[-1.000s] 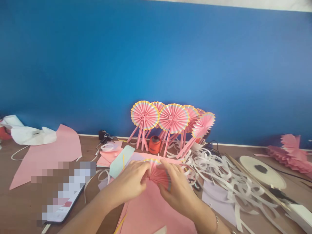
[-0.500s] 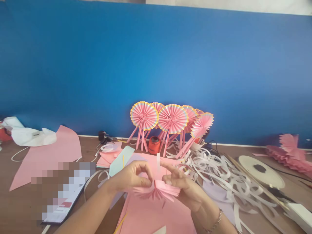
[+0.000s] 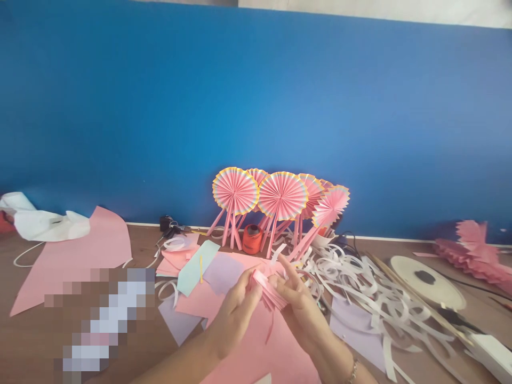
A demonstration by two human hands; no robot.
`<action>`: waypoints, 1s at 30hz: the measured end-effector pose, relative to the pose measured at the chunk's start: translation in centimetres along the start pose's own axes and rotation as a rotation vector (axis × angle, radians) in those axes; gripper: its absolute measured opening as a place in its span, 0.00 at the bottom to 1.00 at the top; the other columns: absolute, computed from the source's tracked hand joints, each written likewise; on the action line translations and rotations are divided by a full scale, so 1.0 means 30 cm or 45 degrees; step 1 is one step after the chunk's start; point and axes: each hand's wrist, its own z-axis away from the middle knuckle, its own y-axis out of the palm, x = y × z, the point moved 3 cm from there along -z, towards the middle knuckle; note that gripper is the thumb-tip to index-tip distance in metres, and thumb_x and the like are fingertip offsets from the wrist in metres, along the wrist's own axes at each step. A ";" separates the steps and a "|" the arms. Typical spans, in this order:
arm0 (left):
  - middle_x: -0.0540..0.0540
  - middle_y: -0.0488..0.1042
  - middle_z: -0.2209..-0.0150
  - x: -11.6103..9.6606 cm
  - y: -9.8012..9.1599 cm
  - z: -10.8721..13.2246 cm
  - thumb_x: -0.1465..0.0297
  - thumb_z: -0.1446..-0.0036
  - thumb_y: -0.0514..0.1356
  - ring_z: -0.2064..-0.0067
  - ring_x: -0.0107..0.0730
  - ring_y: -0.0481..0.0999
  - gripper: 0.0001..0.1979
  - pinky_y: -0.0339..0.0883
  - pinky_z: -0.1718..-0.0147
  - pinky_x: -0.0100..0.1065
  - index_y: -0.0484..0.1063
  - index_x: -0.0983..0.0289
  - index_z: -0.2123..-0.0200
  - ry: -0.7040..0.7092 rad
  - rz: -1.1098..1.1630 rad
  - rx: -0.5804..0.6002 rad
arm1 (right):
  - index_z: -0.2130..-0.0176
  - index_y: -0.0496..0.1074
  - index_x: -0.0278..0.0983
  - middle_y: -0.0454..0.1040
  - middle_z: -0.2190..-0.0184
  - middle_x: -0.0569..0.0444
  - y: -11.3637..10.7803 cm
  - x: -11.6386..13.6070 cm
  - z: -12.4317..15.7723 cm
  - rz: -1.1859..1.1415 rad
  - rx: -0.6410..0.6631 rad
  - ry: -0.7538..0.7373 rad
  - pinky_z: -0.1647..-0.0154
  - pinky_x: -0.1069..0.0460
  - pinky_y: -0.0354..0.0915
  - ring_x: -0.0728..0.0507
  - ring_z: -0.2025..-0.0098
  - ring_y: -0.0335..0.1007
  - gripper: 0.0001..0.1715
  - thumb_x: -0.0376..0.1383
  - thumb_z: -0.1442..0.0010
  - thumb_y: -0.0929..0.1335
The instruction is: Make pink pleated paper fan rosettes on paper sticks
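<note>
My left hand [image 3: 236, 312] and my right hand [image 3: 298, 306] both pinch a pink pleated paper fan [image 3: 267, 290], folded together between them above the table. A thin white strip [image 3: 278, 252] sticks up from near my right fingers. A pink paper sheet [image 3: 256, 354] lies on the table under my hands. Several finished pink round fans on sticks [image 3: 280, 200] lean against the blue wall behind.
An orange tape roll [image 3: 253, 238] stands under the finished fans. White paper strips [image 3: 360, 282] pile up on the right beside a round white spool [image 3: 428, 274]. A large pink sheet [image 3: 80, 250] and white cloth [image 3: 44, 224] lie at left. More pink pleated paper [image 3: 476, 250] at far right.
The pleated fan was spread out flat between my hands half a second ago; now it is squeezed together into a bundle. My hands have moved closer and slightly right.
</note>
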 end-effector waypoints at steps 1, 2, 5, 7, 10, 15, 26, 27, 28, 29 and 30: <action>0.58 0.65 0.40 0.006 0.016 0.003 0.56 0.39 0.52 0.37 0.43 0.58 0.24 0.54 0.40 0.41 0.63 0.61 0.43 -0.045 0.076 -0.004 | 0.35 0.49 0.42 0.70 0.76 0.62 0.008 -0.009 0.004 0.006 0.010 -0.021 0.66 0.51 0.61 0.46 0.73 0.66 0.56 0.41 0.56 0.77; 0.59 0.65 0.41 0.014 0.029 0.005 0.55 0.40 0.54 0.37 0.44 0.57 0.25 0.53 0.40 0.41 0.63 0.61 0.44 -0.072 0.135 -0.023 | 0.35 0.48 0.42 0.70 0.76 0.62 0.016 -0.019 0.007 0.009 0.023 -0.039 0.66 0.51 0.61 0.46 0.73 0.66 0.57 0.41 0.55 0.77; 0.60 0.69 0.44 0.045 0.045 0.005 0.53 0.43 0.56 0.39 0.44 0.61 0.23 0.56 0.42 0.41 0.66 0.61 0.50 -0.091 0.255 -0.093 | 0.34 0.44 0.41 0.71 0.75 0.61 0.033 -0.036 0.013 0.028 0.045 -0.073 0.65 0.50 0.61 0.45 0.72 0.67 0.59 0.41 0.54 0.77; 0.60 0.70 0.46 0.064 0.038 0.001 0.52 0.43 0.55 0.40 0.45 0.63 0.22 0.57 0.43 0.41 0.68 0.62 0.53 -0.088 0.271 -0.137 | 0.35 0.44 0.40 0.73 0.73 0.60 0.036 -0.037 0.014 0.065 0.025 -0.056 0.63 0.49 0.61 0.45 0.69 0.69 0.58 0.41 0.52 0.76; 0.59 0.70 0.46 0.075 0.011 -0.011 0.52 0.43 0.56 0.40 0.45 0.62 0.22 0.54 0.42 0.42 0.68 0.62 0.53 -0.094 0.252 -0.202 | 0.36 0.47 0.37 0.75 0.70 0.56 0.027 -0.031 0.009 0.155 -0.045 -0.057 0.57 0.47 0.61 0.43 0.62 0.70 0.50 0.45 0.48 0.73; 0.58 0.71 0.48 0.064 -0.016 -0.029 0.55 0.42 0.57 0.40 0.44 0.62 0.19 0.56 0.44 0.42 0.68 0.61 0.53 -0.079 0.213 -0.170 | 0.37 0.49 0.41 0.73 0.63 0.53 -0.001 -0.048 -0.008 0.503 -0.036 -0.269 0.60 0.46 0.63 0.40 0.60 0.70 0.52 0.47 0.53 0.74; 0.55 0.71 0.47 0.061 -0.020 -0.025 0.58 0.44 0.58 0.40 0.43 0.60 0.14 0.54 0.44 0.41 0.70 0.59 0.58 -0.116 0.399 -0.197 | 0.39 0.53 0.39 0.66 0.75 0.62 0.019 -0.051 0.008 0.144 0.029 -0.020 0.60 0.49 0.59 0.47 0.69 0.63 0.43 0.35 0.50 0.72; 0.55 0.71 0.47 0.064 -0.014 -0.024 0.57 0.44 0.58 0.40 0.43 0.61 0.14 0.54 0.44 0.41 0.70 0.59 0.60 -0.132 0.470 -0.189 | 0.39 0.54 0.39 0.66 0.75 0.62 0.016 -0.061 0.006 0.136 0.030 -0.010 0.59 0.49 0.58 0.47 0.68 0.64 0.43 0.35 0.50 0.73; 0.55 0.71 0.48 0.067 -0.007 -0.022 0.56 0.44 0.58 0.41 0.43 0.63 0.14 0.56 0.45 0.42 0.69 0.59 0.60 -0.152 0.549 -0.173 | 0.39 0.53 0.40 0.66 0.75 0.62 0.013 -0.071 0.005 0.135 0.027 -0.008 0.57 0.49 0.58 0.47 0.67 0.64 0.44 0.36 0.50 0.73; 0.56 0.72 0.48 0.068 0.001 -0.020 0.55 0.44 0.57 0.43 0.44 0.65 0.15 0.57 0.46 0.43 0.69 0.59 0.61 -0.174 0.626 -0.151 | 0.39 0.53 0.41 0.66 0.74 0.62 0.011 -0.082 0.004 0.136 0.024 -0.008 0.56 0.49 0.58 0.46 0.66 0.65 0.44 0.37 0.49 0.73; 0.56 0.73 0.50 0.068 0.008 -0.019 0.54 0.44 0.57 0.45 0.44 0.67 0.15 0.59 0.48 0.44 0.68 0.59 0.60 -0.196 0.696 -0.131 | 0.39 0.52 0.42 0.68 0.73 0.61 0.009 -0.092 0.003 0.135 0.025 -0.002 0.54 0.48 0.58 0.45 0.63 0.66 0.45 0.37 0.49 0.74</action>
